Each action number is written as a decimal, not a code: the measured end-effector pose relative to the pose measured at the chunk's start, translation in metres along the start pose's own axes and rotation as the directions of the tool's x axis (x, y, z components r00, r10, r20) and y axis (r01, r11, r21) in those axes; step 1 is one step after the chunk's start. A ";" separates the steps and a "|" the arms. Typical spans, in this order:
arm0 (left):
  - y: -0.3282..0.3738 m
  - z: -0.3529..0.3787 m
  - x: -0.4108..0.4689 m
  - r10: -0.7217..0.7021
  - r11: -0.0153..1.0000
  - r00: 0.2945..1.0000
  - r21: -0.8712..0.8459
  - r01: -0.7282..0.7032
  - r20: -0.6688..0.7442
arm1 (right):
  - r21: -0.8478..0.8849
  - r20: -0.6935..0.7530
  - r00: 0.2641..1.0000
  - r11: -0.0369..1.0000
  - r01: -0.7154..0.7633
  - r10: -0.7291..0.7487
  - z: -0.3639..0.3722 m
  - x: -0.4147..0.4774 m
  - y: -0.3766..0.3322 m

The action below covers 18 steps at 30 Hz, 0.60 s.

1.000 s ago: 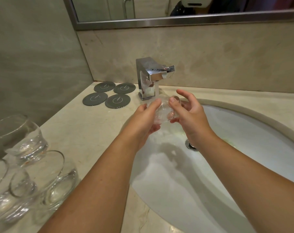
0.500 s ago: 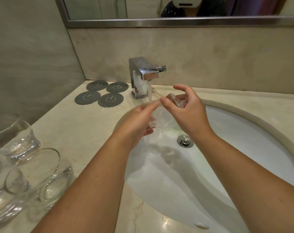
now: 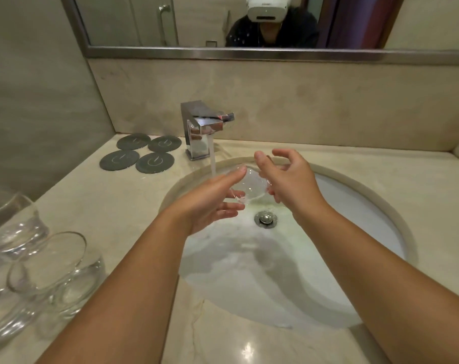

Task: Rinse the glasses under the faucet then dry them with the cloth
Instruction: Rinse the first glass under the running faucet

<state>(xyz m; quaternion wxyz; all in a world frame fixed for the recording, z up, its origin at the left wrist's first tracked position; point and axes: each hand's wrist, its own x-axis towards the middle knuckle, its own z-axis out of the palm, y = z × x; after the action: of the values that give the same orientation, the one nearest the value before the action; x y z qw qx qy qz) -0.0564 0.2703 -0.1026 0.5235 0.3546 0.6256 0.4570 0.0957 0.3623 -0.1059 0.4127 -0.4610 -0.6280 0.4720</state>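
A clear glass lies tilted between my two hands over the white sink, just right of the water stream that falls from the chrome faucet. My left hand grips the glass with the thumb over its top and the fingers underneath. My right hand cups the glass's right side with its curled lower fingers, while its thumb and forefinger are lifted off. No cloth is in view.
Several more clear glasses stand on the marble counter at the near left. Several grey round coasters lie left of the faucet. The drain plug sits below the hands. A mirror hangs above the backsplash.
Water now runs from the faucet. Both hands have lowered the glass into the basin, to the right of the stream, and my right thumb and forefinger have lifted off it.
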 end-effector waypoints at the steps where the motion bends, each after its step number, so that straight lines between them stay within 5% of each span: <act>1: 0.001 0.003 -0.002 0.021 1.000 1.000 -0.008 -0.021 0.022 | 0.044 0.007 0.998 0.997 -0.062 0.061 -0.005 -0.001 0.002; 6: 0.012 0.024 -0.007 0.125 0.989 0.992 0.073 -0.125 0.001 | 0.171 0.141 0.964 0.953 -0.249 0.226 -0.036 -0.013 0.011; 9: 0.018 0.041 -0.008 0.178 0.951 0.982 0.267 -0.156 -0.058 | 0.052 0.142 0.969 0.976 -0.210 0.201 -0.055 -0.020 0.012; 12: 0.019 0.062 -0.008 0.274 0.808 0.960 0.554 -0.200 -0.052 | -0.254 0.011 1.000 0.967 0.001 0.002 -0.074 -0.020 0.019; 18: 0.008 0.102 0.013 0.256 0.509 0.962 0.833 -0.216 0.093 | -0.213 -0.018 0.999 0.977 0.028 -0.032 -0.095 -0.016 0.026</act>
<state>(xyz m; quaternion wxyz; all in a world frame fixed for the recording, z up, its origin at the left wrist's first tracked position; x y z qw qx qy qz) 0.0406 0.3050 -0.1029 0.2106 0.6328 0.7237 0.1773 0.1946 0.3701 -0.1121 0.3747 -0.4979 -0.6775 0.3907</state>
